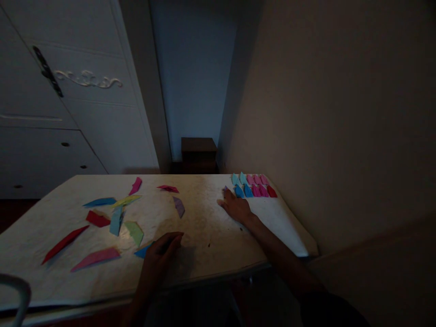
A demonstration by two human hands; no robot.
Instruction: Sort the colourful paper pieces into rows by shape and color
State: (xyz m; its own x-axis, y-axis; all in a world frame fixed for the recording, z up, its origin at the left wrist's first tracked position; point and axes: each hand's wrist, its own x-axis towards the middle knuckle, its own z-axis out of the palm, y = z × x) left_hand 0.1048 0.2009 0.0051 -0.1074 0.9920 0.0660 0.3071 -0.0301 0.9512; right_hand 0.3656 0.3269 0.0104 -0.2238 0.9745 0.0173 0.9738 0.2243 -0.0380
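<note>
My right hand (235,207) reaches over the far right of the table. Its forefinger tip meets a small purple folded paper (225,188), at the left end of the front row, while the thumb is spread apart from it. Beside it stand two rows of small folded papers, among them a dark blue one (239,190), a light blue one (235,179), a pink one (250,179) and a red one (271,191). My left hand (159,250) rests near the front edge, fingers curled together with nothing visible in them. It partly covers a blue folded paper (142,251).
Several longer folded papers lie scattered at left, including a red strip (64,245), a pink one (96,259), a green one (135,232) and a purple one (179,206). The white table (211,259) adjoins a wall (340,127) at right. A white cabinet (95,122) stands behind left.
</note>
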